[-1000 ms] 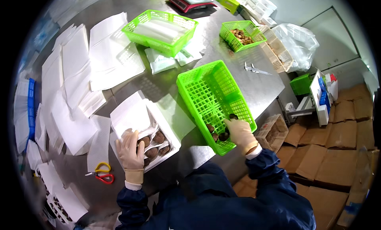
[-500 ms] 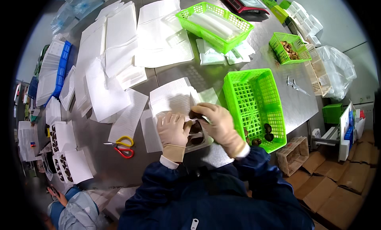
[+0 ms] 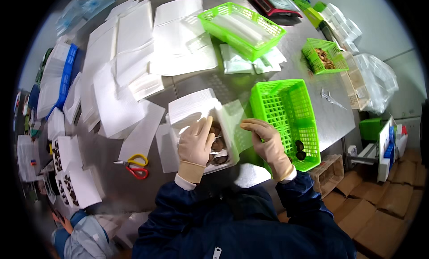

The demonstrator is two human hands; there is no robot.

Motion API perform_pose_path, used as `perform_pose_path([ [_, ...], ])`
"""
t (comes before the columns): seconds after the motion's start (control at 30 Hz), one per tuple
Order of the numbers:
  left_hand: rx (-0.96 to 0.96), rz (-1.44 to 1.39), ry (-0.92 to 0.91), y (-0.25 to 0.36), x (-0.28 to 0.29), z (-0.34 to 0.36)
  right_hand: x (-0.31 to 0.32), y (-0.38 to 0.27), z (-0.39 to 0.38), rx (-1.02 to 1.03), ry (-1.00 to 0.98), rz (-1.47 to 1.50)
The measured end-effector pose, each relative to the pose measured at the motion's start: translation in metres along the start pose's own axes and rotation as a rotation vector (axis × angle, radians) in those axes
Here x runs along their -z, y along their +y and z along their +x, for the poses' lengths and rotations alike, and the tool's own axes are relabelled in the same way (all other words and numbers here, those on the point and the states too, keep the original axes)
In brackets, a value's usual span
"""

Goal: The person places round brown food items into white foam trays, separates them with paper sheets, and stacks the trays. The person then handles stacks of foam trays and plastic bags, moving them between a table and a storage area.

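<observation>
A white foam box (image 3: 232, 154), lined with white paper towel (image 3: 192, 106), stands in front of me with several dark brown, rounded, mushroom-like pieces (image 3: 217, 145) along its right side. My left hand (image 3: 195, 140), in a pale glove, rests over the box with its fingers stretched out beside those pieces. Between the box and a large green basket (image 3: 286, 82) is my right hand (image 3: 269, 147), gloved too. Its fingers curve to the left, the thumb apart, and nothing shows in them. A few similar dark pieces (image 3: 300, 150) lie in the basket's near end.
Scissors (image 3: 136, 165) with yellow and red handles lie left of the box. White sheets (image 3: 178, 40) cover the far left. Farther off are a green basket of white sheets (image 3: 241, 29), a scale (image 3: 275, 3), a small green basket (image 3: 326, 56) and calipers (image 3: 332, 99). Another person's sleeve (image 3: 85, 239) shows lower left.
My right hand has moved right from the box toward the green basket, and the dark piece it held is no longer in it. My left hand has shifted slightly, with fingers straighter.
</observation>
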State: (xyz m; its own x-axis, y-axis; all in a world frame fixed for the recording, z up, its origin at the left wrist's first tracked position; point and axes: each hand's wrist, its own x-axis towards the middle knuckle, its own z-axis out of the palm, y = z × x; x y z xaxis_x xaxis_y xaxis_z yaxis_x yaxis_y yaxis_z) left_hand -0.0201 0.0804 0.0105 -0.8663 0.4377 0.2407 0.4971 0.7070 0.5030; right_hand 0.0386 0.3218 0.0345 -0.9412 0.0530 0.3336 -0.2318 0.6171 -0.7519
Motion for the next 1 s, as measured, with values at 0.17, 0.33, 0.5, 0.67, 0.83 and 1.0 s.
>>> perform_pose_path([
  [0.17,-0.164,0.159,-0.107,-0.003,-0.021,0.013,0.107,0.023,-0.025,-0.341,0.405,-0.153],
  [0.33,-0.165,0.204,-0.133,0.008,-0.023,0.019,0.155,0.060,-0.071,-0.808,-0.258,-0.858],
  [0.5,-0.046,-0.115,0.048,0.003,0.003,0.013,0.112,0.118,-0.108,-0.701,-0.414,-1.118],
  [0.67,0.041,-0.001,0.276,-0.068,0.019,-0.049,0.091,0.043,-0.045,-0.288,-0.128,-0.740],
  [0.83,0.009,0.226,0.193,-0.049,0.022,-0.068,-0.032,-0.055,0.042,0.171,-0.207,-0.073],
  [1.0,0.072,0.146,0.299,-0.060,0.013,-0.074,-0.141,-0.044,0.046,0.305,-0.334,-0.104],
])
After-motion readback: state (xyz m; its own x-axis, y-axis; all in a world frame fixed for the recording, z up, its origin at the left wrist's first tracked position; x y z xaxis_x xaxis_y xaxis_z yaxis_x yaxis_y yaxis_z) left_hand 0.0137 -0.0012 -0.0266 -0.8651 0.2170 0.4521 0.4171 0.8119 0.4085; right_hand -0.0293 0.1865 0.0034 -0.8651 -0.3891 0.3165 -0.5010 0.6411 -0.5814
